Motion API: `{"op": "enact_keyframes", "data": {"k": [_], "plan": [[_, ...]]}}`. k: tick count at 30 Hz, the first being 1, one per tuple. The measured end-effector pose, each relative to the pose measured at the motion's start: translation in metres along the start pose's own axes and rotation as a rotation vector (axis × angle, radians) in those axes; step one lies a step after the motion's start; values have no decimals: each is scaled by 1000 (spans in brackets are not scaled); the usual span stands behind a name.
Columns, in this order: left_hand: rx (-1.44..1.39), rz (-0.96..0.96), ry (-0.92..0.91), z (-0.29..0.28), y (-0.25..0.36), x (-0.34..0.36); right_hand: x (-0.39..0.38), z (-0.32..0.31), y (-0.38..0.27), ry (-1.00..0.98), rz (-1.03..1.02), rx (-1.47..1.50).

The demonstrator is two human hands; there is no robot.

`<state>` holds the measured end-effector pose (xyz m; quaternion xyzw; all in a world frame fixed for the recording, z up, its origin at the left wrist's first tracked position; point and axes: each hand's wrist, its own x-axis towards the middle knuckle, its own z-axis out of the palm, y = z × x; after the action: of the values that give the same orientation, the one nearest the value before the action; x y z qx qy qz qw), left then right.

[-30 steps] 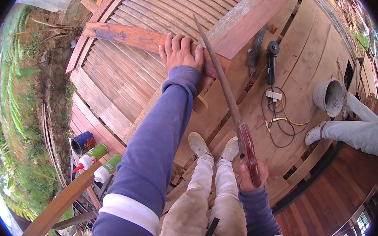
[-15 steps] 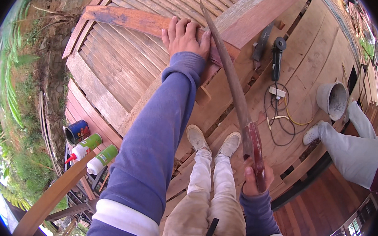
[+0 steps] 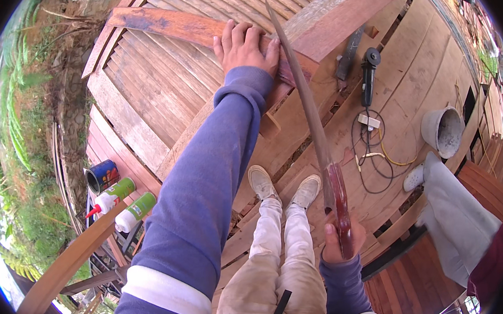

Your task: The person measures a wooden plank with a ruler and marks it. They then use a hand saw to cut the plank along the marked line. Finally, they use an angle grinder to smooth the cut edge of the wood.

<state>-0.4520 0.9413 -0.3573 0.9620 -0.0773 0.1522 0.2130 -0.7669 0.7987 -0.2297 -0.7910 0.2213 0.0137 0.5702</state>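
Note:
My left hand [image 3: 247,50] presses down on a reddish-brown wooden plank [image 3: 170,23], its fingers bent over the far edge and the thumb out to the right. In my right hand [image 3: 331,246], low in view, is a handsaw [image 3: 312,114] gripped by its dark red handle. The long, narrow, rusty blade points away from me and crosses the plank's end just right of my left thumb. Whether the teeth touch the wood I cannot tell. Beneath the plank lies a slatted wooden panel [image 3: 156,76].
A thick beam [image 3: 352,16] lies at the far right. An angle grinder [image 3: 368,77], a corded white socket block [image 3: 369,122] and a grey bucket [image 3: 442,133] are on the boards. Another person's leg [image 3: 454,218] is at right. A can [image 3: 103,176] and two glue bottles [image 3: 136,212] stand left.
The other person at right has shifted, the legs and dark red garment moving nearer and lower in view. My hands, the handsaw and the plank stay almost in place.

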Motion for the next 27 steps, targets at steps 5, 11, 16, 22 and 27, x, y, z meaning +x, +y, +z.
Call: {"op": "enact_keyframes", "data": {"k": [5, 11, 16, 22, 27], "plan": [[11, 6, 2, 1, -1, 0, 10, 5, 3, 22, 14, 1], [19, 5, 0, 2, -3, 0, 5, 3, 7, 13, -60, 12], [16, 13, 19, 3, -1, 0, 13, 6, -1, 5, -53, -32], [-1, 16, 24, 3, -1, 0, 16, 14, 10, 16, -104, -2], [4, 4, 9, -1, -1, -1, 19, 20, 6, 28, -79, 1]]}}
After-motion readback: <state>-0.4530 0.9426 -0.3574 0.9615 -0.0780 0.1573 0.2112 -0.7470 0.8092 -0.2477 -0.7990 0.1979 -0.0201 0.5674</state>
